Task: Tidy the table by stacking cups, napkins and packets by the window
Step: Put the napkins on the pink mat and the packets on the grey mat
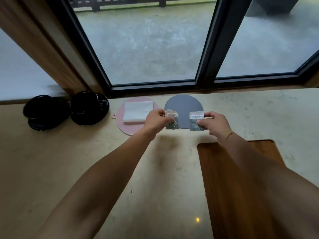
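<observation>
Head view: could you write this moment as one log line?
left hand: pinches packet | right hand: pinches second packet | both above grey mat | napkins on pink mat

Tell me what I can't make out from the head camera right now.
- Packets and: label print too blurred to read; fingers cover part of each.
- Black cups: dark and blurred, count unclear.
- Napkins: number in the stack too fine to tell.
</observation>
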A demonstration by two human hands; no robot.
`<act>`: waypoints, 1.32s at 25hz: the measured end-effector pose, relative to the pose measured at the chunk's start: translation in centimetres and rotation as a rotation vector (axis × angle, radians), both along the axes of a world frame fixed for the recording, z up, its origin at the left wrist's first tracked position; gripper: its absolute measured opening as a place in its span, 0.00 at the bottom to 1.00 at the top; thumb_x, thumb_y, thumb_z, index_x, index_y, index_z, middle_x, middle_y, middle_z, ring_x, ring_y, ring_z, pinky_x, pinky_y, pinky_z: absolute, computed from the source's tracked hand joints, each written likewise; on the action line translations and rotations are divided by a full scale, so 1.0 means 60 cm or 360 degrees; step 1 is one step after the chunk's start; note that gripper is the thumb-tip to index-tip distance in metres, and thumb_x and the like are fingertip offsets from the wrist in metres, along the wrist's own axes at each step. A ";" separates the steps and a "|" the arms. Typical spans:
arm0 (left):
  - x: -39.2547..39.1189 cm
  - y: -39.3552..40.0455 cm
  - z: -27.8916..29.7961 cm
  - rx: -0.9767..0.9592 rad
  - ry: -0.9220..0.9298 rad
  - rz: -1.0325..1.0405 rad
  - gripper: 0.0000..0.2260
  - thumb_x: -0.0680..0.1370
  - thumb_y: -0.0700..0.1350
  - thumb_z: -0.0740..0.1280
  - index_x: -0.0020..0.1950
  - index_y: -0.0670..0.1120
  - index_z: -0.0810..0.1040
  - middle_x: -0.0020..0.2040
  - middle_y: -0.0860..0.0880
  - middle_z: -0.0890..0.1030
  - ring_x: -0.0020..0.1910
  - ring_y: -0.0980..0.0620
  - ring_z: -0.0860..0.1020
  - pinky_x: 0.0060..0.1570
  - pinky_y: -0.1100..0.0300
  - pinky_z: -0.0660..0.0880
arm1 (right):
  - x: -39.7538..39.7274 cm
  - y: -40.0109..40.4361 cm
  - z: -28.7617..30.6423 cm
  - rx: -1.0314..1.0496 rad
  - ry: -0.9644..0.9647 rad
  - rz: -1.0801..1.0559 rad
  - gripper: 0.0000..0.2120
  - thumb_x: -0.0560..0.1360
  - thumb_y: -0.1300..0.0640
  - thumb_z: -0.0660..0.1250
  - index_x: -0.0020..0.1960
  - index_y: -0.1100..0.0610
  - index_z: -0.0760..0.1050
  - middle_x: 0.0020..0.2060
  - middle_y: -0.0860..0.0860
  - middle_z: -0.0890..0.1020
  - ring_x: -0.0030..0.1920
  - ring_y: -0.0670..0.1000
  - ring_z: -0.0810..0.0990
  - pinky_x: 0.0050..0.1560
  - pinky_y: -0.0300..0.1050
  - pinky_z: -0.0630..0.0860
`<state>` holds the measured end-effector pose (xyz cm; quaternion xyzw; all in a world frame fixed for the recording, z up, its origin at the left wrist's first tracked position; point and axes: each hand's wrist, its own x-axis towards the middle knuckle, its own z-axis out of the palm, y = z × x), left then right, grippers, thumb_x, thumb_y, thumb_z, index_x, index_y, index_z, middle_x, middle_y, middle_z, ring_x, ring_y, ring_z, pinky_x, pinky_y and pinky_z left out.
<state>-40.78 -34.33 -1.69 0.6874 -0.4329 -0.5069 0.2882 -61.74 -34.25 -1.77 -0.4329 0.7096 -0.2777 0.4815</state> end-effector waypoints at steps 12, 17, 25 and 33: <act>-0.033 -0.133 -0.048 -0.0062 -0.0447 -0.0079 0.06 0.68 0.45 0.74 0.38 0.47 0.78 0.43 0.46 0.83 0.45 0.47 0.81 0.41 0.52 0.81 | 0.027 -0.120 -0.043 -0.0148 0.0495 0.0099 0.16 0.73 0.58 0.73 0.60 0.55 0.77 0.59 0.55 0.82 0.57 0.55 0.80 0.54 0.46 0.78; -0.029 -0.123 -0.056 -0.0171 -0.1003 -0.0215 0.11 0.68 0.53 0.67 0.47 0.50 0.78 0.48 0.48 0.80 0.52 0.44 0.76 0.43 0.54 0.74 | 0.023 -0.120 -0.061 -0.0253 0.0775 0.0181 0.18 0.72 0.55 0.72 0.61 0.54 0.77 0.55 0.54 0.82 0.55 0.54 0.79 0.50 0.44 0.75; -0.033 -0.121 -0.072 -0.0668 -0.1320 -0.0318 0.23 0.71 0.59 0.65 0.64 0.53 0.73 0.59 0.49 0.71 0.59 0.46 0.67 0.54 0.52 0.64 | 0.015 -0.100 -0.091 -0.0531 0.0820 0.0122 0.13 0.76 0.51 0.66 0.59 0.54 0.78 0.53 0.55 0.80 0.49 0.54 0.78 0.43 0.43 0.72; -0.088 -0.156 -0.085 -0.0898 -0.1463 -0.1256 0.38 0.67 0.72 0.65 0.71 0.55 0.66 0.67 0.51 0.68 0.64 0.48 0.62 0.61 0.48 0.60 | -0.005 -0.097 -0.128 -0.0905 0.0894 0.0103 0.13 0.76 0.63 0.63 0.57 0.57 0.82 0.50 0.56 0.81 0.46 0.55 0.79 0.41 0.42 0.74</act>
